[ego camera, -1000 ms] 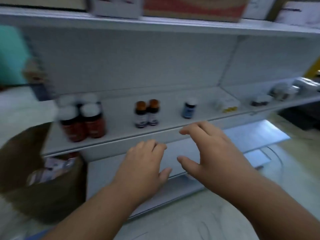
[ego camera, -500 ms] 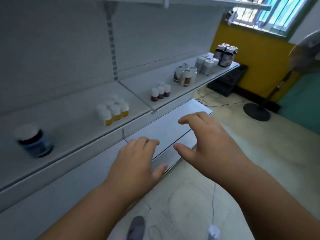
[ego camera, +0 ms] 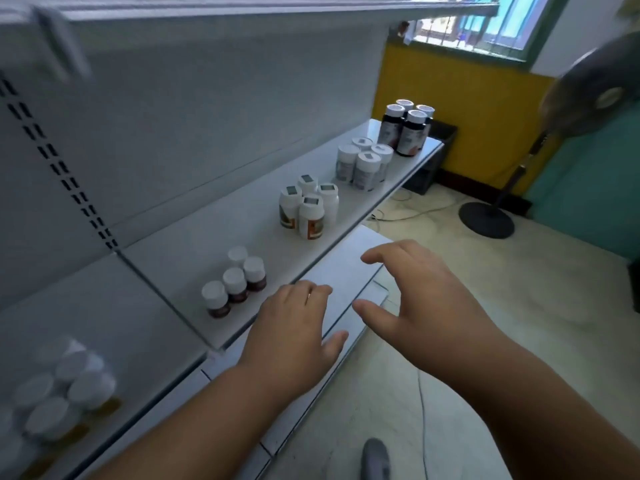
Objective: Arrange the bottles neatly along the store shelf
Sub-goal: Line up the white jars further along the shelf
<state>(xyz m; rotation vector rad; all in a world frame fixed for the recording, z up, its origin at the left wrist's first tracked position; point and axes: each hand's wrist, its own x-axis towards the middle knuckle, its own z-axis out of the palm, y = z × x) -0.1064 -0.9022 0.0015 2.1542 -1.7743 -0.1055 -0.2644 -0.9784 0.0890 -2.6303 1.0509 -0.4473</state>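
since a moment ago the view has swung right along the grey metal shelf (ego camera: 194, 268) to small white-capped brown bottles (ego camera: 235, 285) at frame centre, where the empty left hand (ego camera: 294, 327) and right hand (ego camera: 426, 303) hover loosely spread, suggesting these come next.

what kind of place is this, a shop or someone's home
Most likely a small shop, perhaps a pharmacy. A white metal store shelf with slotted uprights holds grouped white-capped pill bottles and dark bottles, and a standing fan is on the tiled floor.
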